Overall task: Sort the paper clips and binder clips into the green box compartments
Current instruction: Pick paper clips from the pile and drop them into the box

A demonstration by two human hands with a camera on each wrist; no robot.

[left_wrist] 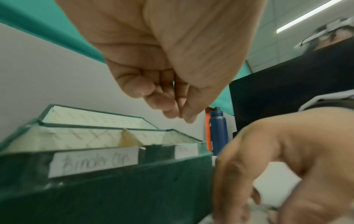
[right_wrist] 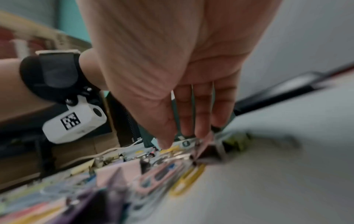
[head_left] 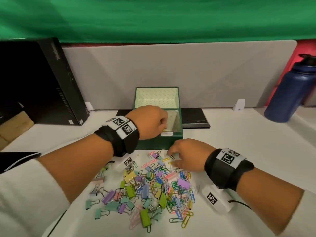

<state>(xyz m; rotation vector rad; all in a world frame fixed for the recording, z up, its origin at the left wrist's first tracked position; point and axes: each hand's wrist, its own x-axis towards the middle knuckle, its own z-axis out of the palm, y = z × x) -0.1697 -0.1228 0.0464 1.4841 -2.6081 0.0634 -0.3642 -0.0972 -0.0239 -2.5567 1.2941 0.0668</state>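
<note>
The green box (head_left: pixel 160 142) stands open at the middle back of the desk, its lid (head_left: pixel 157 98) raised. A front label (left_wrist: pixel 93 160) reads binder clip. My left hand (head_left: pixel 163 124) hovers over the box's front compartments with fingers curled against the thumb (left_wrist: pixel 178 112); no clip shows between them. A mixed pile of coloured paper clips and binder clips (head_left: pixel 150 187) lies in front of the box. My right hand (head_left: pixel 171 158) reaches down at the pile's far edge, fingers straight, tips touching clips (right_wrist: pixel 182 139) beside a yellow paper clip (right_wrist: pixel 170 149).
A blue bottle (head_left: pixel 290 93) stands at the back right. A black computer (head_left: pixel 56 82) leans at the back left beside a cardboard box (head_left: pixel 15 124). A flat black device (head_left: pixel 195 118) lies behind the green box, against a grey divider (head_left: pixel 171 69).
</note>
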